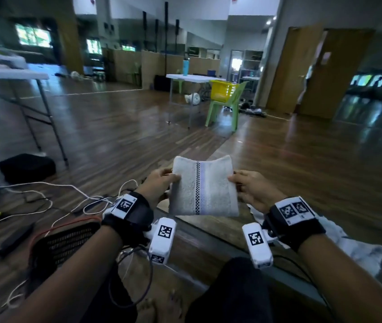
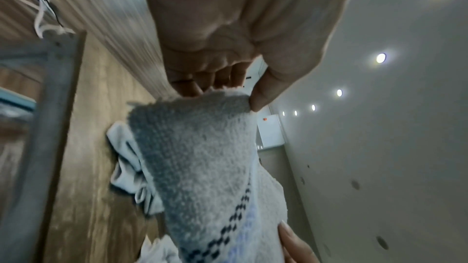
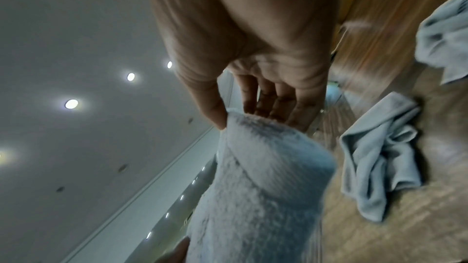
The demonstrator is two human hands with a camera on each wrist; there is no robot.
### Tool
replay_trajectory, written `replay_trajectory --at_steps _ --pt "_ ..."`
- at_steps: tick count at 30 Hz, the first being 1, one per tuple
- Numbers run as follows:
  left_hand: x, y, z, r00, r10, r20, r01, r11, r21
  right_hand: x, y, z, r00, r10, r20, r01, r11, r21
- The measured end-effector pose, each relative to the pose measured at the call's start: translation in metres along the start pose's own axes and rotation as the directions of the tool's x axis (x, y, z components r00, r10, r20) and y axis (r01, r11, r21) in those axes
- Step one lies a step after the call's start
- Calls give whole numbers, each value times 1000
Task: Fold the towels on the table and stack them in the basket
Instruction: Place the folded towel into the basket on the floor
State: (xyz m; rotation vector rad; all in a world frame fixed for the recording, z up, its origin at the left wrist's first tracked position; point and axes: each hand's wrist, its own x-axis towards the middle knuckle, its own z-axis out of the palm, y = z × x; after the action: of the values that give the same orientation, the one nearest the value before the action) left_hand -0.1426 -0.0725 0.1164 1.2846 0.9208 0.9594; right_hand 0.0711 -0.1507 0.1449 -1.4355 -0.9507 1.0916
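Note:
A folded white towel (image 1: 202,188) with a dark checked stripe and a pale purple band hangs in the air above the wooden table (image 1: 211,231). My left hand (image 1: 159,183) pinches its left edge between thumb and fingers, and my right hand (image 1: 250,188) pinches its right edge. In the left wrist view the thumb presses on the towel (image 2: 202,157) from above. The right wrist view shows the towel (image 3: 263,177) held the same way. A black mesh basket (image 1: 66,241) sits low at my left.
Crumpled white towels (image 1: 353,248) lie on the table at the right, seen also as loose towels (image 3: 380,157). Cables (image 1: 52,201) and a black box (image 1: 27,167) lie on the floor at left. Far off stand white tables and a green chair (image 1: 227,103) with a yellow basket.

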Motion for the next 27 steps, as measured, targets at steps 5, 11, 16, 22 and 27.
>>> replay_trajectory --at_steps 5,11,16,22,27 --pt "-21 -8 -66 979 -10 -204 16 1000 27 29 5 64 978 -7 209 31 993 -114" --pt "-60 -19 -154 904 -26 -427 31 1000 3 54 24 166 902 9 432 50 991 -124" --pt "-83 -33 -203 844 -64 -533 48 998 -43 69 51 234 843 62 534 14 990 -137" --pt "-72 -92 -255 763 -215 -609 202 975 -91 100 111 299 819 198 539 -90 971 -220" --pt "-41 -177 -300 671 -407 -620 396 903 -164 136 197 347 803 385 455 -204 895 -396"
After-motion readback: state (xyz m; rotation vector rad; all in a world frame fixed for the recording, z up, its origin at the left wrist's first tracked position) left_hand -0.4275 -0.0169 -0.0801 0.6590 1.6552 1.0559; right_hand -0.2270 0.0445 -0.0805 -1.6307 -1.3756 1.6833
